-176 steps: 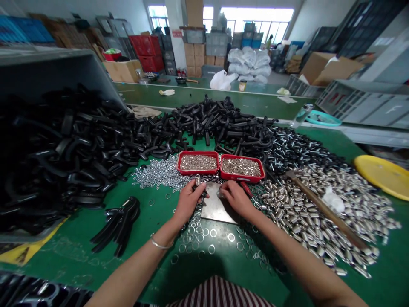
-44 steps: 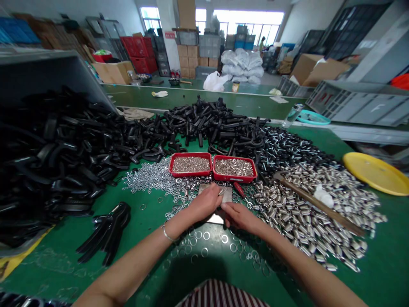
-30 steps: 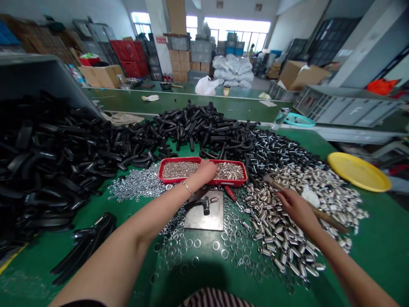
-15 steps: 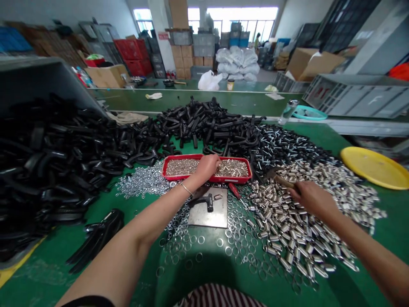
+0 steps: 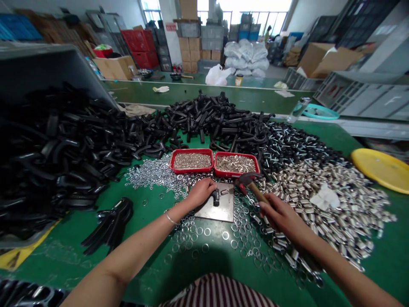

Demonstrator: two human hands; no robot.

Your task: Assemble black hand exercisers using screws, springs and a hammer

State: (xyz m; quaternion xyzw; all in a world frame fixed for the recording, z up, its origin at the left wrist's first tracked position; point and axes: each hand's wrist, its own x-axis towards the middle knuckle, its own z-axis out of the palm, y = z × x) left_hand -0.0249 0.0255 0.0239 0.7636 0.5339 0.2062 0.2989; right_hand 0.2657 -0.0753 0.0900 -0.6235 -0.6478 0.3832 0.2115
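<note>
My right hand (image 5: 277, 213) grips the wooden handle of a hammer (image 5: 258, 193), its dark head raised near the right edge of a metal plate (image 5: 217, 216). Above the plate's left part, my left hand (image 5: 203, 192) is closed with fingertips pinched at a black plastic handle part (image 5: 216, 199). Whatever small thing may sit between those fingertips is too small to make out. A short metal spring (image 5: 225, 192) lies beside the black part. Just behind are two red trays, the left tray (image 5: 191, 172) holding tiny metal pieces and the right tray (image 5: 233, 175) holding small pins.
Black handle parts (image 5: 207, 115) are heaped at the back and left. Springs (image 5: 345, 213) spread across the right, near a yellow lid (image 5: 380, 170). Metal rings (image 5: 249, 238) lie around the plate. A red-handled tool (image 5: 242, 187) is partly behind the hammer. Several black parts (image 5: 111, 224) lie at left.
My left hand has left the right red tray and come down to the black part on the plate. My right hand has brought the hammer leftward, closer to the plate. The view has shifted slightly.
</note>
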